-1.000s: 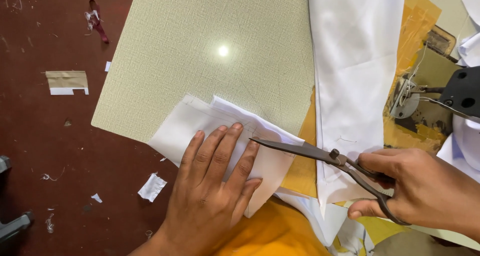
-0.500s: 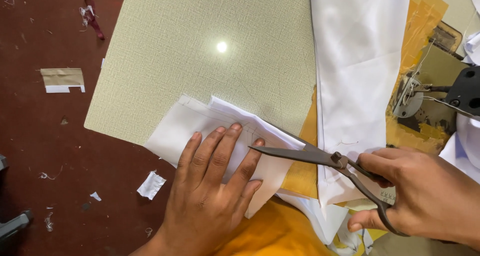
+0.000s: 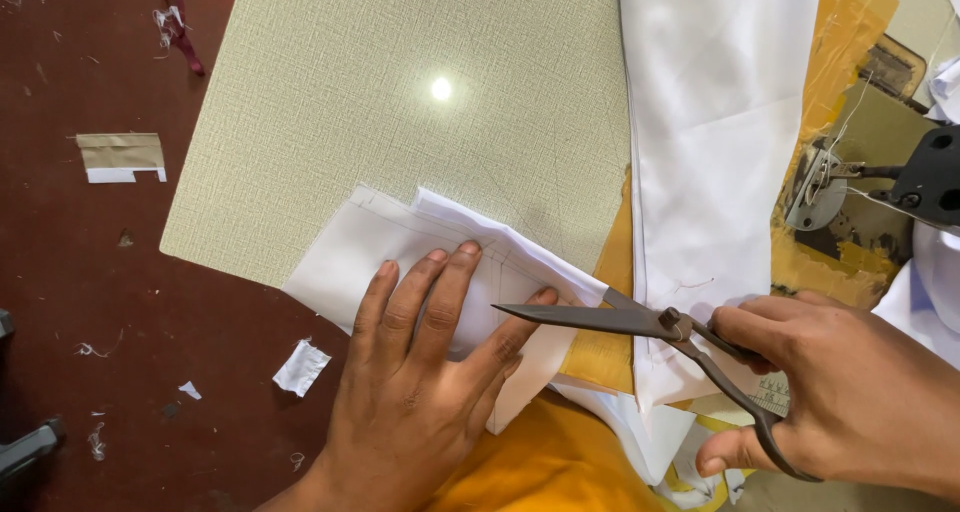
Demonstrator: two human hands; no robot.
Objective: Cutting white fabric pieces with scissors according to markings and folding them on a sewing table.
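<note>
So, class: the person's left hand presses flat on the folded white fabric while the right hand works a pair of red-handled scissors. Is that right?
Not quite. The head view shows the scissors are plain dark metal, handles included, not red-handled. The rest stands: the left hand presses flat on the folded white fabric, and the right hand works the scissors.

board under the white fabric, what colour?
Pale beige-green board with fine woven texture; head view.
</note>
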